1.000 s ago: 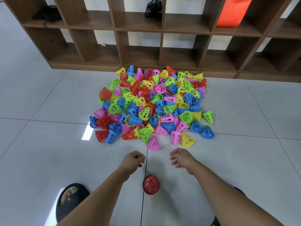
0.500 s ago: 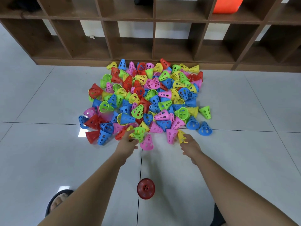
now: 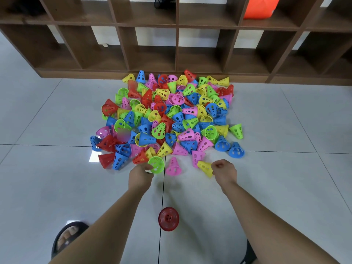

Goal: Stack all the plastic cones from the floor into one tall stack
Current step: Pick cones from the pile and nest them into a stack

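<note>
A heap of plastic cones (image 3: 171, 115) in red, blue, green, yellow and pink covers the floor in front of a shelf unit. My left hand (image 3: 140, 176) grips a green cone (image 3: 156, 164) by its rim at the heap's near edge. My right hand (image 3: 224, 171) holds a yellow cone (image 3: 205, 168), its tip pointing left. A pink cone (image 3: 173, 167) stands upright between the two hands. A single red cone (image 3: 168, 218) stands upright on the tiles nearer to me, seen from above.
A brown wooden shelf unit (image 3: 177, 54) with open cubbies runs along the back; an orange object (image 3: 261, 7) sits in an upper cubby. My sandalled foot (image 3: 66, 237) rests at the lower left. Grey floor tiles (image 3: 47, 178) spread to both sides.
Both hands reached forward from near the red cone to the heap's near edge. The left hand closed on a green cone, the right on a yellow cone, which it has drawn slightly back.
</note>
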Tool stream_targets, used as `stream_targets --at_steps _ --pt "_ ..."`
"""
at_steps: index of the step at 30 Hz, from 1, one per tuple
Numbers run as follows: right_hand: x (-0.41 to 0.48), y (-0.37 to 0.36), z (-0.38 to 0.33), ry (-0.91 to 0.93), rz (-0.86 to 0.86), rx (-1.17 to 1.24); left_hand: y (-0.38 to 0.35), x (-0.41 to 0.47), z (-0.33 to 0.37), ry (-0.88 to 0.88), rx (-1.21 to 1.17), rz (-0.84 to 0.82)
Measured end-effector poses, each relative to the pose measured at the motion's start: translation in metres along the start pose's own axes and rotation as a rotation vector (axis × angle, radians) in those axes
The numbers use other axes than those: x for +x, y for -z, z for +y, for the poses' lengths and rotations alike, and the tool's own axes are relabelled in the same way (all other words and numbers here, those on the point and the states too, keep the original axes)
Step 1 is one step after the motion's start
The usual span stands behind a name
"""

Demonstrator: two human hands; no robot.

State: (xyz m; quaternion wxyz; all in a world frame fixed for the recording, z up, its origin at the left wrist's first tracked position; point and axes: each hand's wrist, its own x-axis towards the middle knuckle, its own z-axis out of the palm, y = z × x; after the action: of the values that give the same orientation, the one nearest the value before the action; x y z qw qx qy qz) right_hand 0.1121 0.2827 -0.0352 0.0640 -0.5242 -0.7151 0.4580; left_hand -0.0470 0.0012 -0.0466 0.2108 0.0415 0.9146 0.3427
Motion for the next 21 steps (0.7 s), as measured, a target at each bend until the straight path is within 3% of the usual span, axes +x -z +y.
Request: stream_targets --at_steps 2,5,10,16,21 --pt "-0.005 0.001 -0.001 -0.023 -0.054 0.084 0.004 -0.006 -0.002 -0.001 -0.013 0.024" --pt "-0.019 0.001 -0.008 -0.086 -0.265 0.289 0.012 -0.019 0.001 -0.043 -0.035 0.078" --pt "-0.045 -0.008 -0.022 -0.154 -0.578 0.418 0.025 -0.042 0.008 -0.073 -0.173 0.161" --pt "-0.08 -0.015 -0.032 -0.134 -0.929 0.36 0.042 -0.065 0.02 -0.016 -0.444 0.146" --pt "-0.101 -0.018 -0.028 -0.138 -1.072 0.248 0.055 -0.074 0.033 -0.098 -0.475 0.048"
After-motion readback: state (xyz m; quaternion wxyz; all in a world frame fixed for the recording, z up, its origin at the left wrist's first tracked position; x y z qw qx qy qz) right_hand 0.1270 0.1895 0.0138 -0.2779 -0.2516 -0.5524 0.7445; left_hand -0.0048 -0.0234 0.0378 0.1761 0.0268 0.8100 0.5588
